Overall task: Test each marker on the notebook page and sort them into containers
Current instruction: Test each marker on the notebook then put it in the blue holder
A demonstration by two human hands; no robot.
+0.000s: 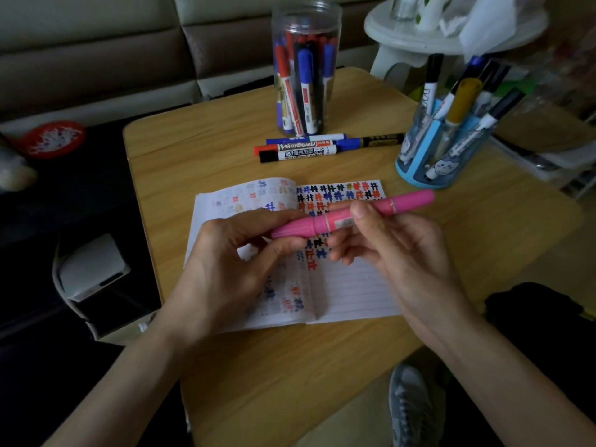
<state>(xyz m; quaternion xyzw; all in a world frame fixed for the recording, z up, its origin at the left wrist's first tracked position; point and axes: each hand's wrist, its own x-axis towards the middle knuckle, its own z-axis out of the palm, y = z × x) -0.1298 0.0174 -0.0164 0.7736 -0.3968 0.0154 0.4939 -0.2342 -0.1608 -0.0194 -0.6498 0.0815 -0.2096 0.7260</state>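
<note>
Pink marker [354, 212] is held in both hands: the left hand [232, 262] pinches its left end between thumb and fingers, while the right hand [396, 253] grips the barrel near the middle. It hangs over the open notebook [348, 285], whose pages carry coloured test marks. Beyond, on the wooden table [290, 366], lie loose markers [303, 150], with a clear jar [306, 17] behind them and a blue holder [419, 171] to the right — both stocked with markers. A sofa [96, 59] stands behind the table.

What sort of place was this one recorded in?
Probably a home living room rather than an office. A small wooden table stands right in front of a cushioned sofa, and a white pedestal stand holding household odds and ends sits at the table's far right corner.
</note>
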